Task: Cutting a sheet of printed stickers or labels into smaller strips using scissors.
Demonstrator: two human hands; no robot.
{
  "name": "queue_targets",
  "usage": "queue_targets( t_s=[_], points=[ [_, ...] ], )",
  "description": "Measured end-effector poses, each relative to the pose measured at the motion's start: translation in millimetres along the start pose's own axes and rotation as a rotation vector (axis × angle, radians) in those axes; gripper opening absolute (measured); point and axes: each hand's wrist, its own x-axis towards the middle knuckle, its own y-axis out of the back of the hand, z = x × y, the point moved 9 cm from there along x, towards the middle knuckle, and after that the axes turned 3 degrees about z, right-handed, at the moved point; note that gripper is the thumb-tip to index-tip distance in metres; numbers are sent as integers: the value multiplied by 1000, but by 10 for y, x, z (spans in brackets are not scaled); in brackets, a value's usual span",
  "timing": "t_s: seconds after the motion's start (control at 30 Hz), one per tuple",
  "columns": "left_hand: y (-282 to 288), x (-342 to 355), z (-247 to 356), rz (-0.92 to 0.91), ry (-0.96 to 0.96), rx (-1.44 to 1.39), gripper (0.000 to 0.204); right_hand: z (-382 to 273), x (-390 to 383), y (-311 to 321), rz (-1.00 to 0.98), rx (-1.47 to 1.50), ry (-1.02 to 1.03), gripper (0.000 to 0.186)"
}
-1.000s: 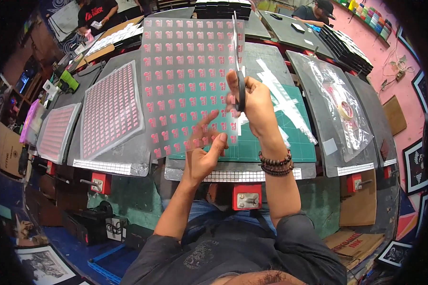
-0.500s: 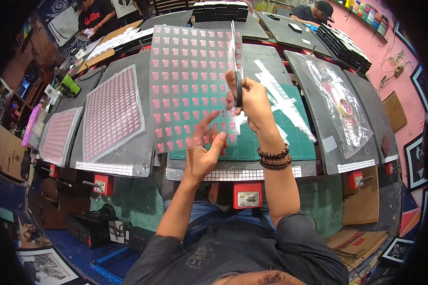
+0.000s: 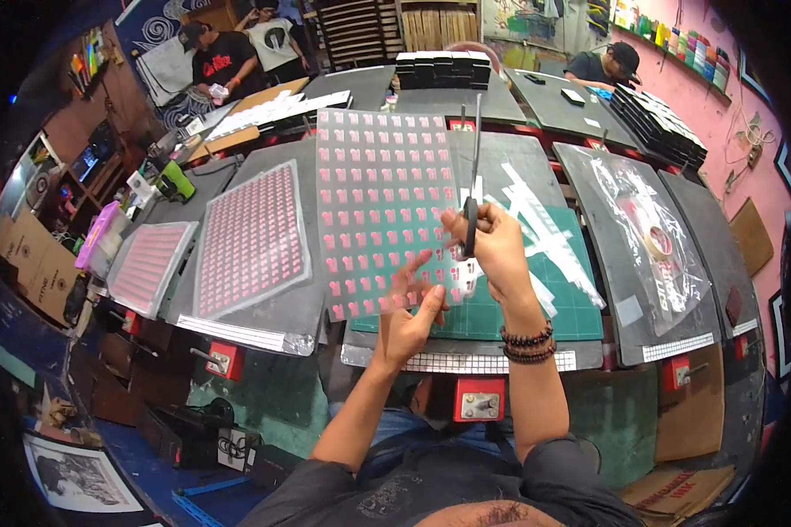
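Note:
My left hand [image 3: 410, 329] grips the lower right part of a clear film sheet [image 3: 382, 202] printed with rows of small pink motifs. The thumb lies in front, and the fingers show faintly through the film. My right hand [image 3: 494, 250] is wrapped round the black handle of a pair of scissors [image 3: 470, 220]. Their blades point up and away, beside the sheet's right edge. Whether the blades are parted is unclear. The sheet is held above a green cutting mat [image 3: 545, 307], where white cut strips [image 3: 536, 220] lie crossed in a loose heap.
Stacked printed sheets [image 3: 250, 237] lie on the board to the left, with another bundle [image 3: 149, 263] farther left. A tape roll [image 3: 657, 241] rests on plastic wrapping on the right board. Black-and-white stacks [image 3: 444, 70] stand at the back. Other people [image 3: 224, 61] work beyond.
My view has tilted up, so the scene sits lower and farther right. The scissor blades, earlier over the sheet's right-hand column, now stand just right of its upper edge.

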Motion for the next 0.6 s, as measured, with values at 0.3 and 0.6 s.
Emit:
queue_targets(
  t_s=[0.3, 0.6],
  points=[
    [-76, 36, -78, -44, 47, -66, 55, -182, -31, 180, -55, 82, 120, 31],
    [58, 78, -92, 29, 104, -156, 52, -173, 13, 307, -67, -48, 248, 30]
  ],
)
